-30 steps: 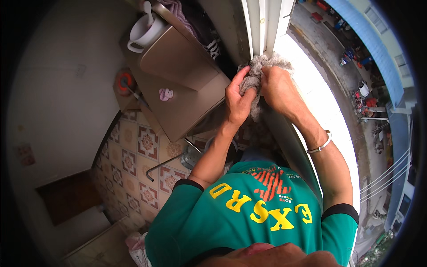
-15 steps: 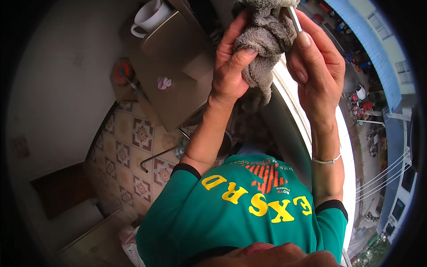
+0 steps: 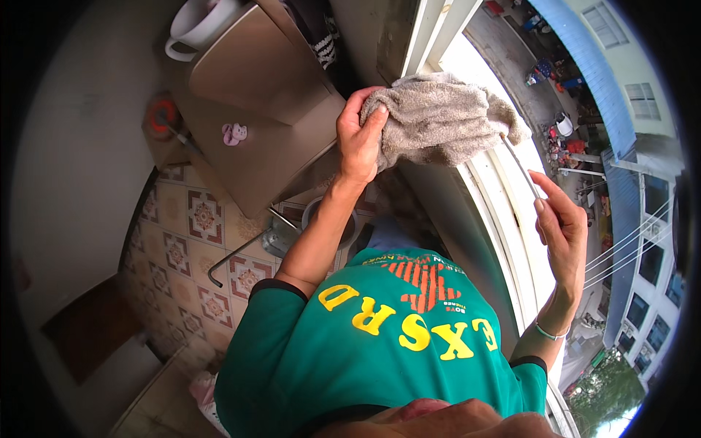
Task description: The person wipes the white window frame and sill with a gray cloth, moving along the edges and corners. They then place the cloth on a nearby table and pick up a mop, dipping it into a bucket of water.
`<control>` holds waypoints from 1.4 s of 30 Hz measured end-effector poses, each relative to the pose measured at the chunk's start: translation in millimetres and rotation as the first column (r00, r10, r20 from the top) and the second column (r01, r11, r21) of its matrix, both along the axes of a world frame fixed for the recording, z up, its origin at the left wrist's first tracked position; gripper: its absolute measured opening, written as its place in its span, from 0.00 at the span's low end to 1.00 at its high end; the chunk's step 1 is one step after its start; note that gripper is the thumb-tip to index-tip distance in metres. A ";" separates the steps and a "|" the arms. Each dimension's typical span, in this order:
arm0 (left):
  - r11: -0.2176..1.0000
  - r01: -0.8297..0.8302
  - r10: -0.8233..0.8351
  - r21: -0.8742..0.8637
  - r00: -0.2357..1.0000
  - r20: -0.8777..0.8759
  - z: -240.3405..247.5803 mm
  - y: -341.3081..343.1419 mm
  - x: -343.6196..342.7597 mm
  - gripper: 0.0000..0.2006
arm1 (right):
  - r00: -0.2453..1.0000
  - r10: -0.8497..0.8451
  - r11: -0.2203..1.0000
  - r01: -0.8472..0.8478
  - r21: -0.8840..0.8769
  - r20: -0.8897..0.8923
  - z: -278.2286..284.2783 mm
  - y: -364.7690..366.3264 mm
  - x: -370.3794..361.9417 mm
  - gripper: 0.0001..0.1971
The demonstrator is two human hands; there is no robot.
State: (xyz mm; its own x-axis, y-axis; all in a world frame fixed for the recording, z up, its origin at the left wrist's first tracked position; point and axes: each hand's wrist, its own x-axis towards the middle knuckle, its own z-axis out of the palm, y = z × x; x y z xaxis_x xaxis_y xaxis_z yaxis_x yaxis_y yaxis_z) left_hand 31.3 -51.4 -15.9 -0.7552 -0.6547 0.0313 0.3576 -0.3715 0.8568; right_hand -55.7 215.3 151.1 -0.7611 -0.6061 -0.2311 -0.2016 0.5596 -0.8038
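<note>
Grip of the left hand (image 3: 359,142): thumb and fingers pinch the left end of a grey-beige cloth (image 3: 438,120), just left of the white window sill (image 3: 496,193). The cloth reaches over the sill's far part, its long axis roughly crosswise to it. At the sill's outer side, the right hand (image 3: 562,223) holds a thin stick (image 3: 521,166) in a narrow pinch. The stick slants far and left to the cloth's right end; whether its tip enters the folds, I cannot tell. The left hand is nearer, touching the cloth; the right stands apart from it.
</note>
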 end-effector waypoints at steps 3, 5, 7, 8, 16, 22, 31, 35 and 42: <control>0.971 -0.171 0.172 -0.166 0.985 -0.011 4.5 8.7 -8.1 0.16 | 0.870 0.330 0.944 -0.294 0.150 -0.366 -4.2 -49.3 -3.5 0.20; 0.924 -0.177 0.177 -0.339 0.984 -0.029 8.2 8.2 -11.1 0.16 | 0.724 0.438 0.893 -0.287 0.345 -0.533 -23.0 -85.4 -4.3 0.19; 0.816 -0.158 0.192 -0.556 0.981 0.003 19.0 8.5 -13.5 0.15 | 0.569 0.524 0.851 -0.310 0.425 -0.634 -43.0 -107.3 -8.5 0.21; 0.783 -0.115 0.172 -0.611 0.984 0.035 18.1 10.8 -14.9 0.15 | 0.536 0.515 0.857 -0.315 0.407 -0.669 -51.8 -110.7 -4.2 0.22; 0.448 0.226 -0.021 -0.865 0.970 0.243 44.3 94.4 30.8 0.22 | 0.625 0.549 0.828 -0.315 0.465 -0.555 -57.6 -9.8 43.1 0.25; 0.410 0.454 -0.382 -0.791 0.873 0.303 39.0 220.0 65.7 0.23 | 0.803 0.498 0.734 -0.191 0.652 -0.326 -33.2 134.4 107.3 0.27; 0.016 0.753 -0.904 -0.658 0.293 0.312 26.7 386.1 88.6 0.29 | 0.948 0.125 0.640 0.147 0.754 -0.292 -7.9 311.3 205.0 0.22; 0.142 0.832 -0.931 -0.536 0.297 0.215 19.0 388.6 94.4 0.27 | 0.950 0.121 0.741 0.106 0.663 -0.287 -13.1 328.4 203.5 0.25; 0.416 0.607 -0.561 -0.677 0.757 0.334 33.0 265.3 86.5 0.23 | 0.822 0.404 0.776 -0.074 0.627 -0.403 -34.9 190.7 142.0 0.27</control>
State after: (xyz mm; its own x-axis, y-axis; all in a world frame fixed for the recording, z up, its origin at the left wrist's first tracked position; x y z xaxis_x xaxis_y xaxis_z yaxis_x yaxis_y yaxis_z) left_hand 117.8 213.9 17.1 -0.9619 0.1738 0.2112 0.2514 0.2579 0.9329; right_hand 86.2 406.0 116.2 -0.7112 -0.6651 -0.2277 -0.6613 0.7428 -0.1043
